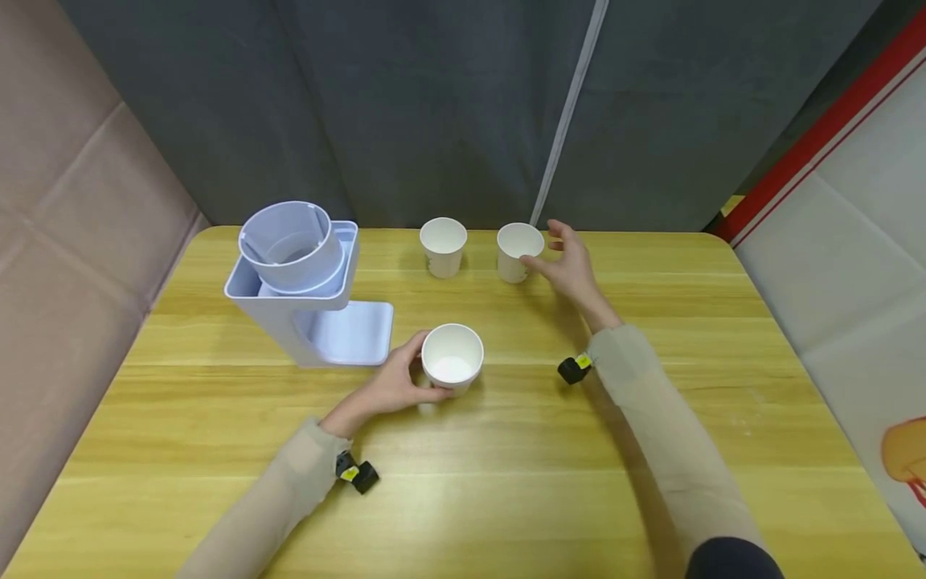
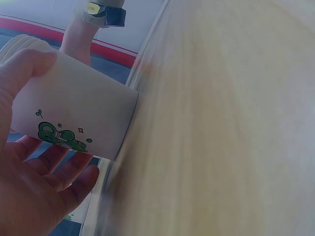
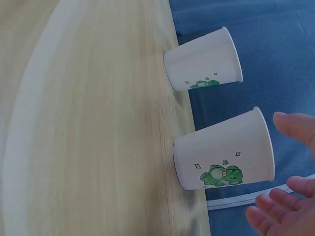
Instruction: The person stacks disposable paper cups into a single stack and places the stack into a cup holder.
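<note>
My left hand (image 1: 396, 383) holds a short stack of white paper cups (image 1: 452, 358) near the table's middle, thumb on one side and fingers on the other. Several nested rims show at the top of the stack in the left wrist view, and a green cartoon print (image 2: 61, 136) marks its side. My right hand (image 1: 571, 269) is beside a single white paper cup (image 1: 513, 264) at the back, its thumb and fingers spread around the rim area. In the right wrist view a gap shows between those fingers and the cup (image 3: 221, 152). Another upright paper cup (image 1: 443, 249) stands to its left.
A lavender plastic stand (image 1: 289, 322) with a round container (image 1: 289, 241) on top and a flat base plate (image 1: 354, 334) is at the left back of the wooden table (image 1: 463, 498). A dark curtain (image 1: 434, 104) hangs behind the table's far edge.
</note>
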Demonstrator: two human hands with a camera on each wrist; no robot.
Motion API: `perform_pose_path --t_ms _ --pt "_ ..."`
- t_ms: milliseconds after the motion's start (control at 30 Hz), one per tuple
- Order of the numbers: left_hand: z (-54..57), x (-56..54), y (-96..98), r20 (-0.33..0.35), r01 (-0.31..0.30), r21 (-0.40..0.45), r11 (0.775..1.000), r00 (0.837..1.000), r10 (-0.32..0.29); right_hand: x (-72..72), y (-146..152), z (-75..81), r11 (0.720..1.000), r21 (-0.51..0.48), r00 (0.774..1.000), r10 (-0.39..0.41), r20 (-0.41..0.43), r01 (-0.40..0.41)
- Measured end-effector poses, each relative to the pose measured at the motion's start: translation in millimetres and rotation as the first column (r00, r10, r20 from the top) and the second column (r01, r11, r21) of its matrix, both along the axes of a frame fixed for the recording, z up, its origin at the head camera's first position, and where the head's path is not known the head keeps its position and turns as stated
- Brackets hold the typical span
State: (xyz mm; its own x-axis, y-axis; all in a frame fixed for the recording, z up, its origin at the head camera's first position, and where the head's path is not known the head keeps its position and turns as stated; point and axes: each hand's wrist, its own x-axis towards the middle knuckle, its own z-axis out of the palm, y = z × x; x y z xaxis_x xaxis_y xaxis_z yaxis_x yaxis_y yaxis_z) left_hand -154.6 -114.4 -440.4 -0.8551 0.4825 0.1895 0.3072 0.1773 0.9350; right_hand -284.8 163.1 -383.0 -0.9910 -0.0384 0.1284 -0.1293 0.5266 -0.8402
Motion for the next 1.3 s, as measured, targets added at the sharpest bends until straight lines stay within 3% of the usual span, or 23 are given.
perform_pose_path --t_ms 300,567,867,1300 --pt "-1.7 -1.6 -0.2 0.003 -0.002 -0.004 1.0 1.0 0.002 -12.9 -2.8 -4.1 0.999 0.035 0.995 0.024 0.099 -0.027" --pt "-1.8 -0.9 -0.7 0.001 0.004 0.001 1.0 1.0 -0.004 -19.5 -7.1 -2.8 0.995 0.084 0.993 0.053 0.107 -0.062" --pt "-1.7 -1.1 -0.5 0.003 0.0 0.001 1.0 1.0 0.0 -26.6 -13.9 -3.2 0.987 0.151 0.987 0.033 0.156 -0.057" --pt "-0.3 0.1 0.8 0.012 -0.014 -0.018 1.0 1.0 0.014 -25.5 -10.2 -4.5 0.987 0.147 0.992 0.041 0.12 -0.059"
